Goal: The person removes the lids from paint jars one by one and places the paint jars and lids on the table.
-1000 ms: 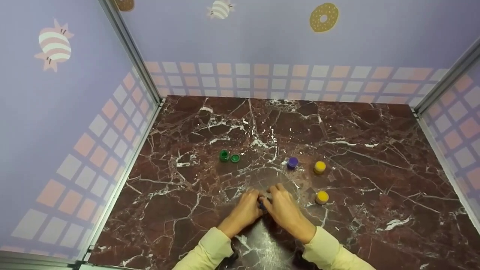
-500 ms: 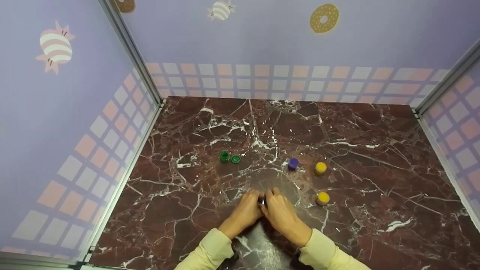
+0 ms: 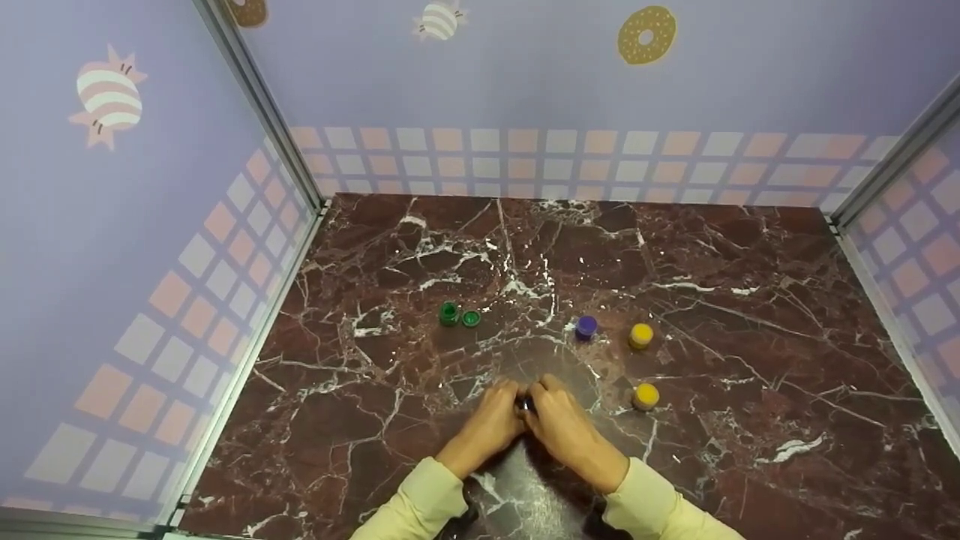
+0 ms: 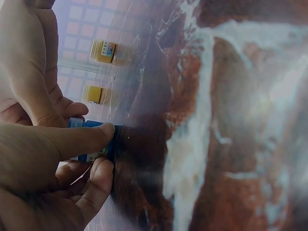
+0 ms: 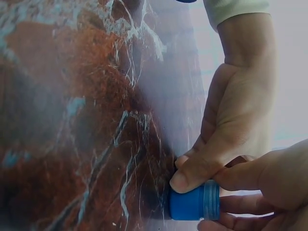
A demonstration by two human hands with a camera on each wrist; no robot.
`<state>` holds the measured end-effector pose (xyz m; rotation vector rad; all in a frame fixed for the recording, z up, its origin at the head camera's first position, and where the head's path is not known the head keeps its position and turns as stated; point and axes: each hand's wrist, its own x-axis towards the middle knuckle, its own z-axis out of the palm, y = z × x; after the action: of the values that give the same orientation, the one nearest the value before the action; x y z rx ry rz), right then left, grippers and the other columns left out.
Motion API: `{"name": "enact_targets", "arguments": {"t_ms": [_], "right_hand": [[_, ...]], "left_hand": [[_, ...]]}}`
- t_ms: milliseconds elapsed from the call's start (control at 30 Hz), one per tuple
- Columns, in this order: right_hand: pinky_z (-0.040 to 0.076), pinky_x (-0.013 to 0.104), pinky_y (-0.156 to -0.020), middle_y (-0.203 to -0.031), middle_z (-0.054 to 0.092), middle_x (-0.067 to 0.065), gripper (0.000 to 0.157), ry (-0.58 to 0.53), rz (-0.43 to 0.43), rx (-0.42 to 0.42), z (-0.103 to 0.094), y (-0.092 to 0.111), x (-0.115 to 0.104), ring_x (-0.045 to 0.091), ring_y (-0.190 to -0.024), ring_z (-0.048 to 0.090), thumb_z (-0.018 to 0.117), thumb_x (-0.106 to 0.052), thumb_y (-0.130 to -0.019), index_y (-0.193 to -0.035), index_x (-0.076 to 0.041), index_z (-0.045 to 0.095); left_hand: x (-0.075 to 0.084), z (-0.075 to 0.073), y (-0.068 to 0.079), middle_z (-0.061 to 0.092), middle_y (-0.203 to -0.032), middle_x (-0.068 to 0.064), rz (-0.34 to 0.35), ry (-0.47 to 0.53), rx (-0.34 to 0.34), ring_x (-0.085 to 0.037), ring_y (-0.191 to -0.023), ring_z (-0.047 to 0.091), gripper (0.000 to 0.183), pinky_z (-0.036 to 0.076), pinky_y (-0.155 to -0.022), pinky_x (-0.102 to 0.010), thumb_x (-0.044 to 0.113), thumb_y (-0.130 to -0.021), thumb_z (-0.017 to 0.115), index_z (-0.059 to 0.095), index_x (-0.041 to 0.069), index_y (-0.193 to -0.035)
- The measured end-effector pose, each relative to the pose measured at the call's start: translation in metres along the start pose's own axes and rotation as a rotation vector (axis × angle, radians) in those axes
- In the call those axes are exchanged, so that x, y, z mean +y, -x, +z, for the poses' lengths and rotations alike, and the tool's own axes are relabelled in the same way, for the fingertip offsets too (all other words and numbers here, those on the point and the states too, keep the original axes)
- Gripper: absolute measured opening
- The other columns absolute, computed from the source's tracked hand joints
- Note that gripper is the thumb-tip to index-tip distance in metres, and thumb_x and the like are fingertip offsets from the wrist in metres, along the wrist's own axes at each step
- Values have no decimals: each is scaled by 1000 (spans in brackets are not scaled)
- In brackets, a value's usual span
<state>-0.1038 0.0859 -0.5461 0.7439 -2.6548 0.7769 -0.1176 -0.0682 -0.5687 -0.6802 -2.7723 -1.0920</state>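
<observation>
In the head view both hands meet low in the middle, around a small blue paint jar mostly hidden by fingers. The jar point(image 5: 187, 204) stands on the tabletop in the right wrist view, its clear ribbed cap point(image 5: 211, 199) on top. My left hand point(image 3: 491, 420) pinches the blue body with thumb and fingers, low near the table. Fingers of my right hand point(image 3: 566, 427) curl around the cap end. The left wrist view shows the labelled side of the jar point(image 4: 98, 139) between the left thumb and fingers.
Past the hands stand an uncapped green paint jar point(image 3: 448, 313) and, beside it, its upturned green cap point(image 3: 471, 319). A purple jar point(image 3: 586, 328) and two yellow jars point(image 3: 640, 337) are to the right. Patterned panels point(image 3: 480, 161) border the marble tabletop point(image 3: 375, 450).
Compared with a second ago, the right hand has turned slightly and its fingers have drawn in at the cap. The left hand stays put, and the other jars have not moved.
</observation>
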Motion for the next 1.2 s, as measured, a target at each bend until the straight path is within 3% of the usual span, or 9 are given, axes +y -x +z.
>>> {"name": "enact_targets", "arguments": {"t_ms": [233,567,833,1033,1200], "right_hand": [[57,42,-75,-94,57,11,25,-29,-60,-26,-2,0,6,28,-83,63,83,4,-77,-94,4,65],[58,40,-83,-101,61,10,34,-101,-172,-150,-11,-3,19,26,-93,64,78,9,-79,-111,3,70],[57,36,-86,-103,64,10,27,-46,-234,-246,-16,-9,20,25,-96,61,78,7,-79,-104,1,71],[55,35,-93,-109,68,10,28,-41,-273,-306,-19,-11,22,25,-103,62,78,8,-78,-104,-1,73],[55,34,-93,-112,68,10,30,-54,-311,-305,-20,-12,23,24,-104,62,73,11,-77,-104,-1,73]], "left_hand": [[0,-1,1,65,-94,-8,-26,11,-28,-28,-90,63,29,52,-82,-40,-2,-74,81,66,2,-99],[0,-1,1,65,-94,-8,7,1,-13,-27,-89,63,34,53,-81,-38,7,-74,87,67,2,-101],[0,-1,1,62,-90,-6,-3,-9,-29,-27,-86,62,35,51,-79,-39,11,-73,90,62,4,-93],[2,-2,1,63,-94,-7,-32,-5,-47,-30,-89,62,38,51,-82,-42,9,-70,90,62,5,-96],[2,-3,0,64,-93,-7,-36,3,-49,-30,-89,63,37,50,-83,-42,8,-70,89,62,4,-96]]}}
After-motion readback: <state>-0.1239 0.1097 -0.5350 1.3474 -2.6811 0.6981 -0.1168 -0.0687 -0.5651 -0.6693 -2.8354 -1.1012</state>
